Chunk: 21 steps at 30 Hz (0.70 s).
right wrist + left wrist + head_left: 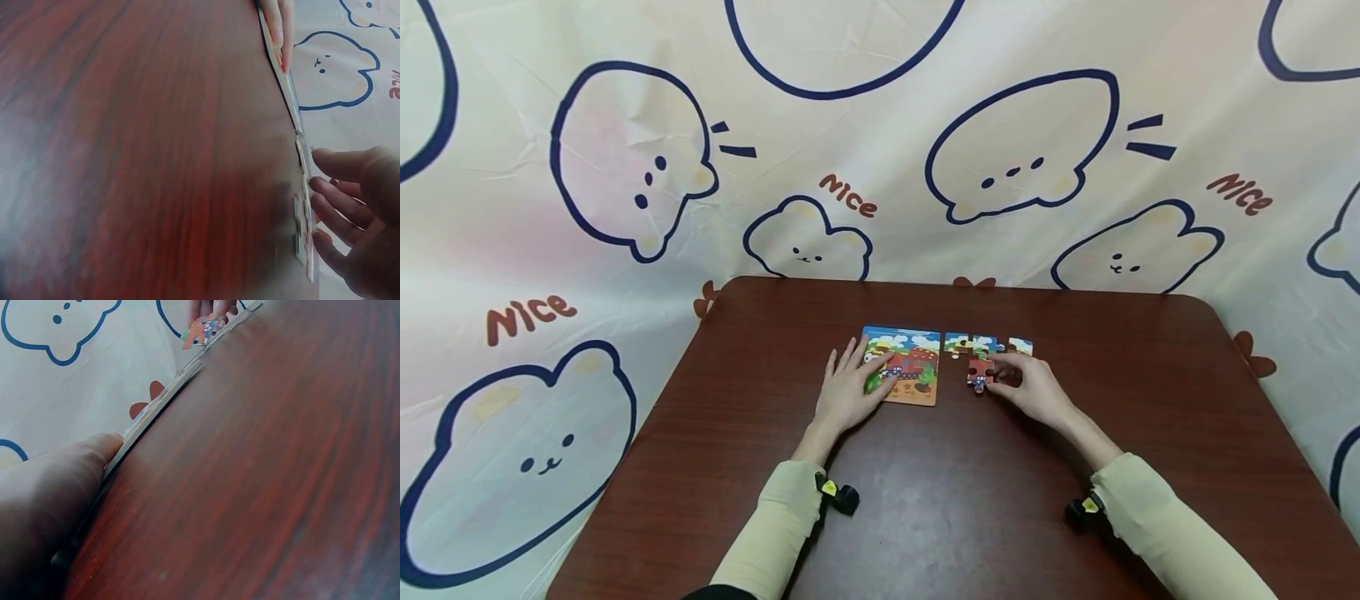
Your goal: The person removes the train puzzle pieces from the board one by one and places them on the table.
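A colourful picture card (917,392) lies on the table, printed with blue sky, a red shape and green bushes. Spread over its left side, my left hand (848,392) rests with fairly straight fingers. To the right of the card, my right hand (1036,390) pinches a red jigsaw piece (978,375) between thumb and fingers. That jigsaw piece (199,331) looks tilted in the left wrist view. Just beyond it are a left sky piece (956,342), a middle sky piece (986,344) and a right sky piece (1021,344), set in a row.
The dark brown wooden table (910,517) has rounded far corners. Behind it hangs a pale curtain (895,142) with blue-outlined cartoon animals. A small black wrist device (842,497) sits at the left sleeve, and another black wrist device (1081,514) at the right.
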Motion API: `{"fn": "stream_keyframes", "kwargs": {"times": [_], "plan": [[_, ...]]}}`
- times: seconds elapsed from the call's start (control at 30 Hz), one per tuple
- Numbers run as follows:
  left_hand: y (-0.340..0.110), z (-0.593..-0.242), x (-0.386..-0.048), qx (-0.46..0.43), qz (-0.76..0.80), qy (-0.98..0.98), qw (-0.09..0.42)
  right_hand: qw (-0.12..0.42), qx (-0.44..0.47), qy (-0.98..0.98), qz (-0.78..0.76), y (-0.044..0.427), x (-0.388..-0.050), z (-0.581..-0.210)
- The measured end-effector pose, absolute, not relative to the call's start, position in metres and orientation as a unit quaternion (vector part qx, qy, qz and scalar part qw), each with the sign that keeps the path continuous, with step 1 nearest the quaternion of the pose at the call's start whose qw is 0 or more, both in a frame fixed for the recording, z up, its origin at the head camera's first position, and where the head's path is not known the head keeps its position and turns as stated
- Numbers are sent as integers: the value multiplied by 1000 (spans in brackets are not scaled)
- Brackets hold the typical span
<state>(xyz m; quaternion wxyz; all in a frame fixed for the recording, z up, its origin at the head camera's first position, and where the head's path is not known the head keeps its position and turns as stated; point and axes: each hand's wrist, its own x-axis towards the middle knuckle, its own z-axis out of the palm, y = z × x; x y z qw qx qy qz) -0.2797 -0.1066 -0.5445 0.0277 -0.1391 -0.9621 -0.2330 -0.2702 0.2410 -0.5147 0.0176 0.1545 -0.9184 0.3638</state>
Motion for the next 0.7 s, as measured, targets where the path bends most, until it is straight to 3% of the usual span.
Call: {"fn": "stream_keyframes", "kwargs": {"times": [0.7], "plan": [[-106,-547,-280,-136,-223,-965,23,55,207,-938,272,249,-271,-525]]}}
